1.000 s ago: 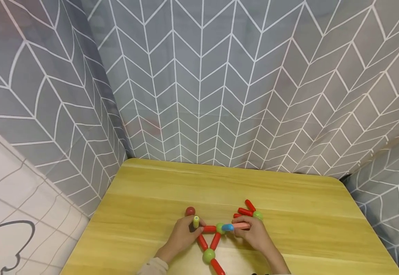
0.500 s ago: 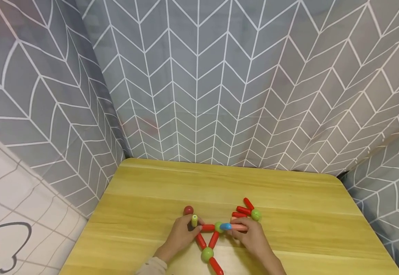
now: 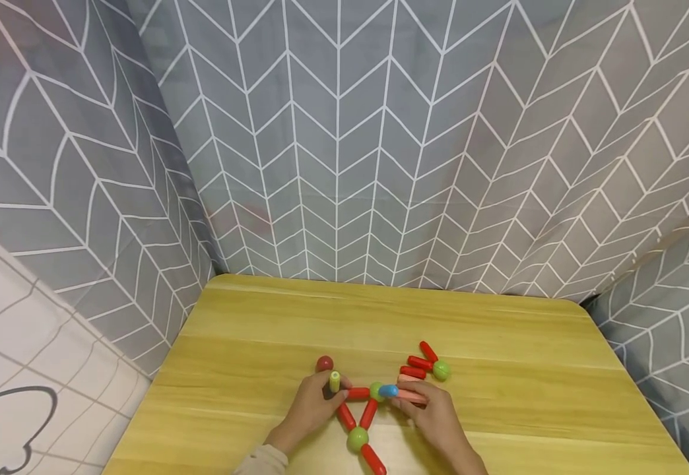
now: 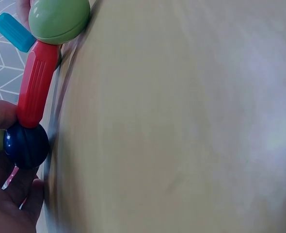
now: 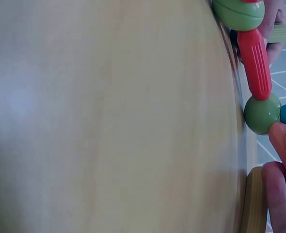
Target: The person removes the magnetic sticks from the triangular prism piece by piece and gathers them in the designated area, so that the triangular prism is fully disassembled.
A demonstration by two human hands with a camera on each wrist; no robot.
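A triangle of red rods and balls from a magnetic building set lies on the table. My left hand [image 3: 311,407] grips its dark blue ball [image 4: 26,145], from which a yellow-green rod [image 3: 335,381] stands up. The green ball [image 3: 377,392] at the right corner bears a blue rod [image 3: 389,390]. At that same ball, my right hand [image 3: 437,414] pinches a salmon rod [image 5: 281,138] whose tip touches the ball. The near green ball [image 3: 358,439] has another red rod [image 3: 373,459] pointing toward me. My fingers partly hide the dark blue ball in the head view.
A red ball [image 3: 324,363] sits just beyond my left hand. Behind my right hand lie another green ball [image 3: 441,370], several red rods [image 3: 420,363] and a second salmon rod [image 3: 406,379]. A patterned curtain [image 3: 344,165] hangs along the table's [image 3: 297,316] far edge.
The right hand has shifted slightly toward me, and its salmon rod now slants down to the right. The second salmon rod has come into sight. My left hand keeps its hold.
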